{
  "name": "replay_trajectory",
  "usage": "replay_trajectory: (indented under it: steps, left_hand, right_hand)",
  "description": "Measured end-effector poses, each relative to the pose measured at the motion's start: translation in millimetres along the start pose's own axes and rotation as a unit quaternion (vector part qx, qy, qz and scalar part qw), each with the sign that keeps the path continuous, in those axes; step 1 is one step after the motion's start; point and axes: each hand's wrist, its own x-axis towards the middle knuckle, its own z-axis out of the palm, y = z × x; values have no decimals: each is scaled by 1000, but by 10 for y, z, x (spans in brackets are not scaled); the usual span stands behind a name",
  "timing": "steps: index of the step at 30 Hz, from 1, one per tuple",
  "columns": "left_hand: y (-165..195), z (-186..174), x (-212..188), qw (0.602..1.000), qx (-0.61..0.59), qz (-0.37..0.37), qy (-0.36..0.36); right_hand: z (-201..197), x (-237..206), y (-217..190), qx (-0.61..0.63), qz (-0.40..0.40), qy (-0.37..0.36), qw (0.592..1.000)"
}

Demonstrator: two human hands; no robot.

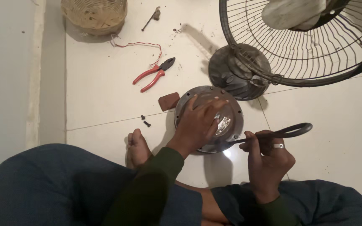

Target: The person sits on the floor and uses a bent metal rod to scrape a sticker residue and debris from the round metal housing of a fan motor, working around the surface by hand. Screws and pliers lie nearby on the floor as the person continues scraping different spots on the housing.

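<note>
Head view: the fan guard (315, 46) fills the far right, beyond the round metal motor cover (208, 119) lying on the tiled floor (105, 104). My left hand (200, 121) lies spread flat on that cover, its grip open, pressing down. My right hand (267, 161), just right of the cover, has its grip closed around a dark looped-handle tool (277, 134) whose tip touches the cover's rim. Red pliers (153, 74) lie left beyond the cover; two screws (145, 120) sit just left.
</note>
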Motion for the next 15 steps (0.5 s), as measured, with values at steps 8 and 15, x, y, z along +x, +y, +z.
replay_trajectory:
  steps: [8, 15]
  left_hand:
    - [190, -99, 73, 997, 58, 0, 51]
    - [624, -261, 166, 947, -308, -85, -33]
  right_hand:
    - [-1, -16, -60, -62, -42, -19, 997]
    - [-23, -78, 53, -81, -84, -34, 993]
